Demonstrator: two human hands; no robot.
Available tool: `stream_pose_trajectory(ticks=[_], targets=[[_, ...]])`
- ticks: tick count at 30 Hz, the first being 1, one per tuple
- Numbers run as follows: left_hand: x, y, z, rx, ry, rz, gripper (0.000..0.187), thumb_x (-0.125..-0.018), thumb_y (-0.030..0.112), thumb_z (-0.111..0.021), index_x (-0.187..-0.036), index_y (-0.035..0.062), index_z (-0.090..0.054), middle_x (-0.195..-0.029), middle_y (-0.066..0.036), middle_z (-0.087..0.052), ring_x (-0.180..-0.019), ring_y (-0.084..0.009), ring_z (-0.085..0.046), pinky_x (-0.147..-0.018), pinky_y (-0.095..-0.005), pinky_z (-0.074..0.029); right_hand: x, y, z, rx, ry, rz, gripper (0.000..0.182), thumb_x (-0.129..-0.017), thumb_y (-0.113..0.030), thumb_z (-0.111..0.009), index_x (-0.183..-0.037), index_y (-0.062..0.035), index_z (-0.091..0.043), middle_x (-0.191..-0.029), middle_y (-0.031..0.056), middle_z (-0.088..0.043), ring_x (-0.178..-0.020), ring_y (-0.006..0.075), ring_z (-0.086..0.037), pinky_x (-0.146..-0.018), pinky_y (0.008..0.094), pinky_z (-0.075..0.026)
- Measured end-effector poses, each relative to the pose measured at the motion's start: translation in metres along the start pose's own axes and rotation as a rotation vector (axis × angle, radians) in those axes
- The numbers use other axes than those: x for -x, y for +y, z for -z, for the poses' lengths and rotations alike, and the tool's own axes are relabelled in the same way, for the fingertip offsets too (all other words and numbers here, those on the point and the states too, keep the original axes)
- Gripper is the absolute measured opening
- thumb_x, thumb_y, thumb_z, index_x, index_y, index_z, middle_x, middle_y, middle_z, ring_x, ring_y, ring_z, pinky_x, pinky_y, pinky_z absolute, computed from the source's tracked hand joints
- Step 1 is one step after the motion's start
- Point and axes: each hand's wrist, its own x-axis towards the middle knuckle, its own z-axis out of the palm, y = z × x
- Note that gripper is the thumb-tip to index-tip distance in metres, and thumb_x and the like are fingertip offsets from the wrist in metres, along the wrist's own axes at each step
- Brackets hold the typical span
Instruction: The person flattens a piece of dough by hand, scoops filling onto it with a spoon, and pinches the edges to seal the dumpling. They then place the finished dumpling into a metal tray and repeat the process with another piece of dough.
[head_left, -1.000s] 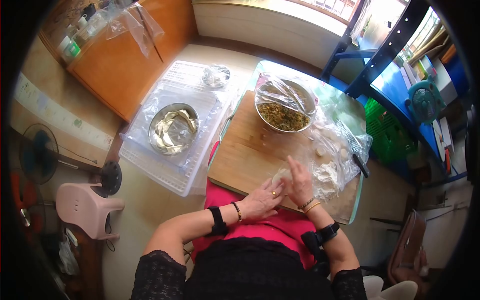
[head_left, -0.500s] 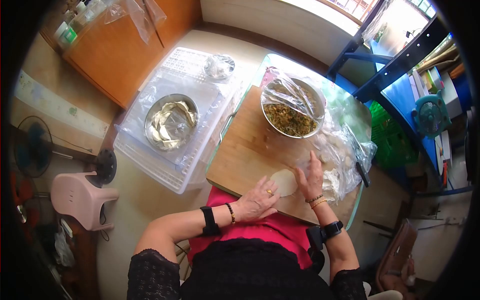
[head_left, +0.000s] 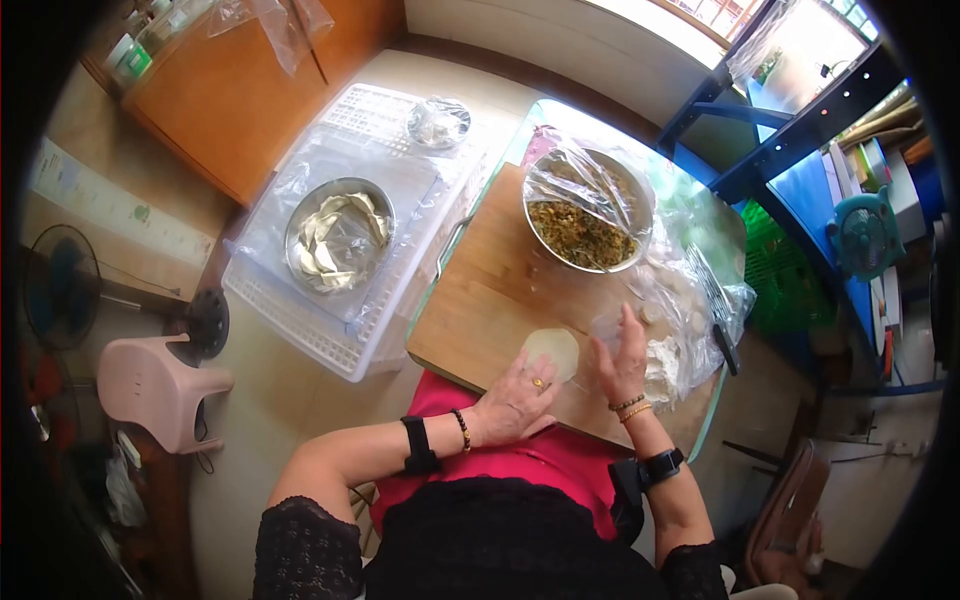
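A round, pale dough wrapper (head_left: 553, 346) lies on the wooden board (head_left: 470, 300) near its front edge. My left hand (head_left: 515, 400) rests at the wrapper's lower left side, its fingers stretched flat and overlapping the edge. To the right of the wrapper, my right hand (head_left: 624, 358) is held open and apart from it, fingers pointing away from me. A pile of white flour (head_left: 661, 370) sits just beyond that hand. Farther back on the board stands a metal bowl of chopped filling (head_left: 580, 232), partly covered by clear plastic film.
On the left, a white plastic crate (head_left: 300, 330) carries a round metal pan (head_left: 341, 235) with folded dumplings (head_left: 325, 240) and a small plastic-covered bowl (head_left: 438, 122). Plastic film with dough pieces (head_left: 680, 290) and a black-handled utensil (head_left: 725, 350) lie at right. A pink stool (head_left: 165, 395) stands on the floor.
The dough wrapper has shifted left and slightly away from me, from between my hands to under the left fingertips. My hands have barely moved.
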Motion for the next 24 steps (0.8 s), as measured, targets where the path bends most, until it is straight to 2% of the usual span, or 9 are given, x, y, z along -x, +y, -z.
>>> stream_pose_trajectory(ticks=[2, 6, 8, 11, 16, 18, 20, 22, 24], targets=[[0.003, 0.003, 0.002, -0.034, -0.034, -0.059, 0.056, -0.082, 0.037, -0.066, -0.124, 0.0018, -0.054, -0.132, -0.018, -0.046, -0.130, -0.0344, -0.040, -0.112, -0.0554, -0.025, 0.006, -0.026, 0.004, 0.003, -0.107, 0.183, 0.072, -0.077, -0.012, -0.072, -0.140, -0.0009, -0.040, -0.117, 0.0195, -0.055, -0.108, 0.0366, -0.053, -0.092, 0.0440, -0.043], [0.010, 0.000, -0.002, 0.010, -0.147, -0.058, 0.056, -0.080, 0.037, -0.068, -0.123, 0.0027, -0.054, -0.134, -0.017, -0.046, -0.130, -0.0339, -0.040, -0.111, -0.0558, -0.026, 0.024, -0.059, -0.013, 0.230, -0.313, 0.422, 0.067, -0.079, -0.022, -0.070, -0.138, -0.0034, -0.044, -0.124, 0.0193, -0.053, -0.113, 0.0348, -0.052, -0.096, 0.0450, -0.038], [0.013, -0.002, 0.002, -0.032, -0.095, -0.078, 0.057, -0.079, 0.036, -0.069, -0.123, 0.0028, -0.053, -0.133, -0.016, -0.046, -0.130, -0.0333, -0.040, -0.111, -0.0557, -0.026, 0.010, -0.047, -0.026, 0.250, -0.242, 0.418, 0.070, -0.079, -0.031, -0.070, -0.138, -0.0041, -0.043, -0.126, 0.0191, -0.052, -0.113, 0.0330, -0.052, -0.096, 0.0447, -0.035], [0.014, -0.002, -0.001, -0.009, -0.055, -0.074, 0.057, -0.079, 0.034, -0.070, -0.124, 0.0028, -0.052, -0.133, -0.017, -0.046, -0.131, -0.0329, -0.039, -0.111, -0.0553, -0.026, -0.022, -0.033, -0.029, 0.220, -0.213, 0.077, 0.080, -0.076, -0.033, -0.074, -0.140, -0.0018, -0.039, -0.123, 0.0199, -0.054, -0.112, 0.0348, -0.053, -0.093, 0.0451, -0.038], [0.012, 0.001, 0.004, 0.099, -0.020, 0.023, 0.057, -0.081, 0.034, -0.070, -0.125, 0.0022, -0.052, -0.134, -0.019, -0.045, -0.132, -0.0331, -0.038, -0.112, -0.0552, -0.024, -0.030, -0.008, -0.027, 0.013, -0.085, 0.091, 0.075, -0.078, -0.019, -0.073, -0.141, 0.0008, -0.037, -0.122, 0.0221, -0.055, -0.110, 0.0394, -0.053, -0.087, 0.0465, -0.044], [0.014, 0.000, 0.005, 0.037, 0.092, 0.040, 0.059, -0.081, 0.034, -0.069, -0.127, 0.0020, -0.052, -0.133, -0.019, -0.046, -0.132, -0.0333, -0.039, -0.113, -0.0555, -0.023, -0.021, -0.023, -0.021, 0.087, -0.086, 0.247, 0.071, -0.079, -0.015, -0.070, -0.141, -0.0002, -0.038, -0.123, 0.0220, -0.054, -0.110, 0.0385, -0.053, -0.089, 0.0471, -0.043], [0.015, -0.003, 0.006, 0.010, 0.027, 0.051, 0.059, -0.081, 0.035, -0.068, -0.128, 0.0020, -0.053, -0.134, -0.019, -0.046, -0.132, -0.0336, -0.038, -0.113, -0.0556, -0.023, -0.009, -0.048, -0.021, 0.029, -0.191, 0.201, 0.068, -0.081, -0.016, -0.068, -0.141, -0.0025, -0.040, -0.123, 0.0205, -0.054, -0.109, 0.0359, -0.053, -0.089, 0.0458, -0.042], [0.017, -0.006, 0.007, -0.023, -0.038, 0.064, 0.059, -0.082, 0.036, -0.068, -0.128, 0.0021, -0.053, -0.134, -0.019, -0.046, -0.133, -0.0338, -0.038, -0.113, -0.0558, -0.022, 0.001, -0.058, -0.028, 0.235, -0.310, 0.396, 0.067, -0.081, -0.023, -0.068, -0.140, -0.0049, -0.041, -0.122, 0.0187, -0.054, -0.108, 0.0328, -0.053, -0.088, 0.0436, -0.041], [0.020, -0.010, 0.004, -0.065, -0.046, 0.039, 0.059, -0.083, 0.037, -0.066, -0.128, 0.0019, -0.053, -0.136, -0.020, -0.046, -0.134, -0.0348, -0.037, -0.114, -0.0561, -0.022, -0.014, -0.047, -0.039, 0.294, -0.236, 0.420, 0.070, -0.081, -0.029, -0.069, -0.140, -0.0054, -0.041, -0.118, 0.0173, -0.055, -0.106, 0.0312, -0.054, -0.086, 0.0415, -0.040]])
